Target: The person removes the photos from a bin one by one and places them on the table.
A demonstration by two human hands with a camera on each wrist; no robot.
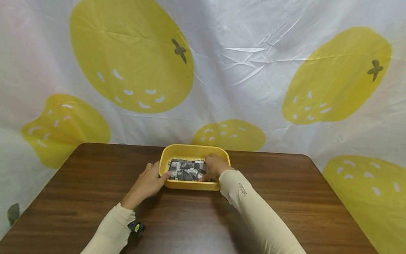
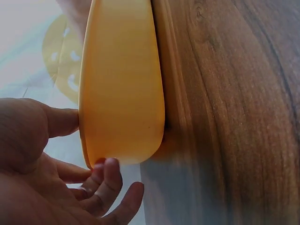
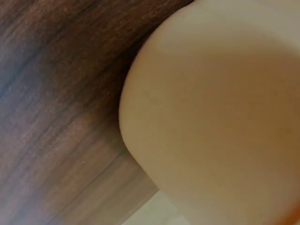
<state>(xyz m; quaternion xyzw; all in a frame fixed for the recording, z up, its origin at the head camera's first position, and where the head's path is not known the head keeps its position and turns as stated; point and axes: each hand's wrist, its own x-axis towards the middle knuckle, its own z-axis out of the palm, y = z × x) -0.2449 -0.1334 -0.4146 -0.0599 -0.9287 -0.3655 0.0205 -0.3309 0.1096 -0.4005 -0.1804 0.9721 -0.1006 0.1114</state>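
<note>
A yellow plastic tray (image 1: 194, 151) sits at the middle of the dark wooden table (image 1: 95, 183). A black-and-white photo (image 1: 185, 170) lies flat inside it. My left hand (image 1: 160, 175) holds the tray's left rim. The left wrist view shows the thumb (image 2: 61, 121) on that rim and the curled fingers (image 2: 110, 180) against the tray's (image 2: 122, 84) lower corner. My right hand (image 1: 211, 168) is inside the tray, knuckles up, over the photo's right end. Its fingers and thumb span the photo's far and near edges. The right wrist view shows only the blurred tray wall (image 3: 220, 117) and the table (image 3: 56, 93).
A white sheet printed with large yellow fruit (image 1: 130, 56) hangs behind the table and drapes down both sides. A small dark wrist device (image 1: 136, 227) sits on my left sleeve. Bare wood lies left, right and in front of the tray.
</note>
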